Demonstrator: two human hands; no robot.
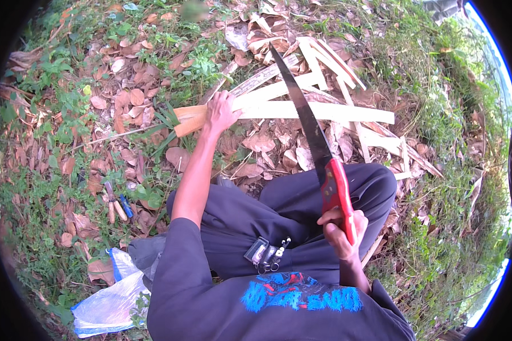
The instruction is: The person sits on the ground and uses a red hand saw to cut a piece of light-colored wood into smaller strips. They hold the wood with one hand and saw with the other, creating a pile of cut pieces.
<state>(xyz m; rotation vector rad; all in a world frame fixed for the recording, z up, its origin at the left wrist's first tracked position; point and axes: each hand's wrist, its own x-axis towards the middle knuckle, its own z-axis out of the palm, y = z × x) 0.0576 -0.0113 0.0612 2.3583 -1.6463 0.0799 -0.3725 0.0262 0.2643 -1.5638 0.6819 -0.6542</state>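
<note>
My right hand (342, 232) is wrapped round the red handle of a handsaw (316, 133). The saw's long dark blade points up and away, tilted to the left, and passes over a pale wooden board (335, 111) in this view. Whether the teeth touch the wood I cannot tell. My left arm reaches forward, and my left hand (222, 111) grips the board near its left end, fingers closed over it. A browner wooden end (191, 120) sticks out to the left of that hand. Part of the board is hidden beneath the fingers.
Several wooden strips (324, 61) lie piled beyond and to the right of the board. Hand tools with wooden handles (115, 209) and a blue object (126, 206) rest on the leafy ground at left. A plastic sack (111, 304) lies at lower left. Keys (270, 258) sit on my lap.
</note>
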